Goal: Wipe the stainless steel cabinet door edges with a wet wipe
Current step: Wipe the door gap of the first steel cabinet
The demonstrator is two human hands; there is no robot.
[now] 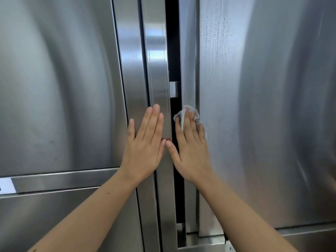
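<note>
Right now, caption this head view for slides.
Right hand presses white wet wipe on stainless steel door edge; left hand flat on neighbouring door.

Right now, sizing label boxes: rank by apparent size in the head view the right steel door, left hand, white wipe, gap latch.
1. Right brushed-steel door
2. Left hand
3. Crumpled white wipe, partly under right hand
4. Small square metal latch

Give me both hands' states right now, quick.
Left hand: open, flat against the left door edge, holding nothing.
Right hand: open, pressing the wet wipe onto the right door edge.
</note>
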